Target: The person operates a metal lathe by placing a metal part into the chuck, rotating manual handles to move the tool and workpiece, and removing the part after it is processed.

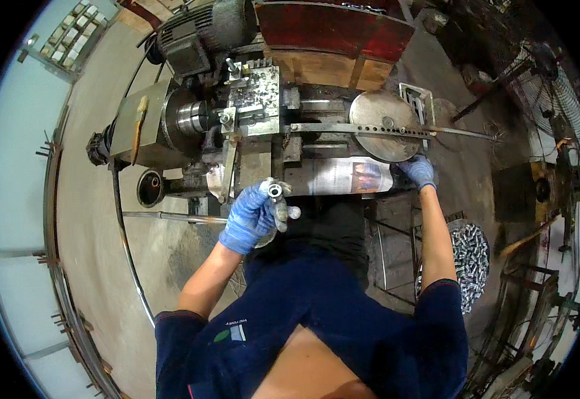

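My left hand (250, 214), in a blue knit glove with grey fingertips, is closed on a small hollow metal fitting (275, 191) and holds it up in front of the lathe-like machine. The round open end of the fitting faces up. My right hand (418, 171), gloved alike, reaches to the near right edge of a round metal disc (376, 113). Its fingertips are hidden near the disc and the newspaper, so their grip does not show. A perforated flat lever (330, 128) lies across the machine and over the disc. The newspaper (323, 175) covers the machine's near side.
A chuck (190, 116) and a brush (140, 126) on the headstock sit at left, below a motor (203, 36). A tub of small metal parts (469, 263) stands at right. A rod (173, 217) sticks out left; a fan (543, 93) stands far right.
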Demonstrator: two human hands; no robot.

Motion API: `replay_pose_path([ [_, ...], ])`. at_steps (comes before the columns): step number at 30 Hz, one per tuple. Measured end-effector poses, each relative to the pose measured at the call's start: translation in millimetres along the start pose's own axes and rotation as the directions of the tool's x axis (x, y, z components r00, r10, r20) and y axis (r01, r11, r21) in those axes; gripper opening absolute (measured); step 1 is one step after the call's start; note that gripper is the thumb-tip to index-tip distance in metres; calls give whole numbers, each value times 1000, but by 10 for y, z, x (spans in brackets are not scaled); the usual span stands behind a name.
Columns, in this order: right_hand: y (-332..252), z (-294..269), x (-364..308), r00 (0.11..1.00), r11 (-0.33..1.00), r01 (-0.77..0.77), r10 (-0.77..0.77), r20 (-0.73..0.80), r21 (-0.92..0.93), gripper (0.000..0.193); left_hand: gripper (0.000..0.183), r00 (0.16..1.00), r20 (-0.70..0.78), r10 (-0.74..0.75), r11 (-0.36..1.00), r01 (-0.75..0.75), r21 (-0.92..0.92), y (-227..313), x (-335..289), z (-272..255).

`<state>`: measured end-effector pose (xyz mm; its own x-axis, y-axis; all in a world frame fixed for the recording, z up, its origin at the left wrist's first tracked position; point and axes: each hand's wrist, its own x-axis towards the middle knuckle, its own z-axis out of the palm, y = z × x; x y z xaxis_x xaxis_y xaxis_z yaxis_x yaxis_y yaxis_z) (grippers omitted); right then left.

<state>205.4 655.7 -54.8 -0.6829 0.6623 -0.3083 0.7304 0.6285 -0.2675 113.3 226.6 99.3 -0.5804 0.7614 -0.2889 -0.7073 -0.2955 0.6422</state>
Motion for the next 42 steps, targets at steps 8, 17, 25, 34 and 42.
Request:
replay_pose_path([
  [8,164,104,16,975,985,-153,163,-149,74,60,35,996,-72,47,999,-47,-5,-73,32,44],
  [17,-38,-155,-1438,938,626,138,166,-304,768,43,39,998,57,-7,1000,8,-8,-128,27,-44],
  [25,-1375,-863,-2443,669,292,652,-657,-348,700,41,40,994,97,-51,991,38,125,-217,27,100],
  [34,-1687,-875,-2399,520,289,808,-760,-391,513,38,33,1000,8,3,987,-4,161,-137,-69,166],
  [42,-1679,-863,-2380,401,247,898,-802,-444,364,44,31,1000,-9,21,961,-17,277,-161,-15,130],
])
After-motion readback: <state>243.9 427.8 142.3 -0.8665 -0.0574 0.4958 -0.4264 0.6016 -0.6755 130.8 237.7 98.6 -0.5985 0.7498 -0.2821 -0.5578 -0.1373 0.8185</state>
